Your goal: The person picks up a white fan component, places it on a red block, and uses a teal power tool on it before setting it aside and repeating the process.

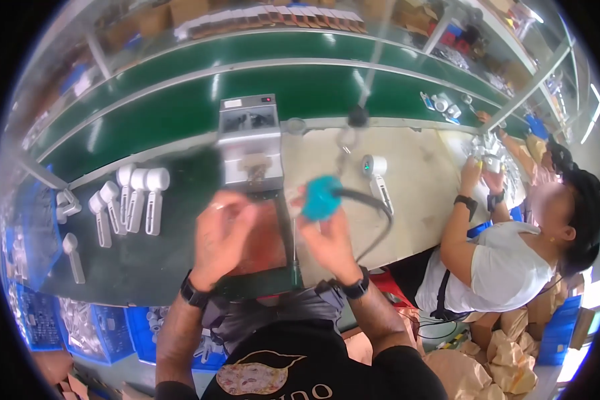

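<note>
Cable (361,196) trailing from the teal tool (322,198) could snag the white handheld device (379,185) near it if the right hand (330,248) swung outward. That hand grips the tool above the tabletop (413,193); the blurred left hand (220,235) is half-curled, its contents unclear. The tool looks bright, rounded and blurred.

Left hand (221,233): blurry
Right hand (331,248): partly hidden by blurry teal tool (321,199)
Black shirt (337,353): cut off at bottom
</note>
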`<state>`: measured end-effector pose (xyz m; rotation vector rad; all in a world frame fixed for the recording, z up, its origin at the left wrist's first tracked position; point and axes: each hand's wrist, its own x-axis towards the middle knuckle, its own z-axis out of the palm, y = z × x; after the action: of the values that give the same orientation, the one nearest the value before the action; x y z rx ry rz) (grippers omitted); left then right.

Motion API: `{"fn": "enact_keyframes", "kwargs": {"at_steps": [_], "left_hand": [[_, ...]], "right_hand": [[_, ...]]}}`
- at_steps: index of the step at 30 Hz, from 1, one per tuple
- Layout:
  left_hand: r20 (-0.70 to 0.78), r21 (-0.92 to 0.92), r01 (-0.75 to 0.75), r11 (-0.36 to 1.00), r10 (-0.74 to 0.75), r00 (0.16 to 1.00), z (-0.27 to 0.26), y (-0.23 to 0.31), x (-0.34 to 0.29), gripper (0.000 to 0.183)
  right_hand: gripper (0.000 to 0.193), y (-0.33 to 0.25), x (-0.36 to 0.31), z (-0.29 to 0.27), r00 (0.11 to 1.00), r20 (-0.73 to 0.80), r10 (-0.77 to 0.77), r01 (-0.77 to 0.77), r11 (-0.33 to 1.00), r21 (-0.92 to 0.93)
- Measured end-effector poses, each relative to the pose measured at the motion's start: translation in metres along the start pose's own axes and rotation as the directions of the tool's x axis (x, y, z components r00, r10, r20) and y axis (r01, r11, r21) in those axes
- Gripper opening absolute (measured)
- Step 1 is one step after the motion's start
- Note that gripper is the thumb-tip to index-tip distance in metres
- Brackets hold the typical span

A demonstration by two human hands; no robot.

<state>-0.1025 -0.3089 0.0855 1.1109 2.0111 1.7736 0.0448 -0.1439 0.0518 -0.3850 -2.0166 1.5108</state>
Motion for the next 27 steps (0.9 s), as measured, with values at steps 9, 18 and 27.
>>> {"fn": "enact_keyframes", "kwargs": {"at_steps": [9,18,27], "left_hand": [[0.519,0.375,-0.295,0.879,0.064,0.852,0.214,-0.021,0.109,0.047],[0.43,0.433,-0.174,0.885,-0.032,0.902,0.269,-0.05,0.105,0.052],[0.368,0.256,-0.293,0.921,0.187,0.911,0.113,-0.018,0.038,0.021]], "right_hand": [[0.048,-0.035,-0.075,-0.067,0.96,-0.21,0.184,-0.156,0.977,0.144],[0.04,-0.037,-0.087,-0.078,0.94,-0.307,0.152,-0.121,0.986,0.117],[0.048,-0.02,-0.058,-0.066,0.947,-0.316,0.061,-0.058,0.998,0.021]]}}
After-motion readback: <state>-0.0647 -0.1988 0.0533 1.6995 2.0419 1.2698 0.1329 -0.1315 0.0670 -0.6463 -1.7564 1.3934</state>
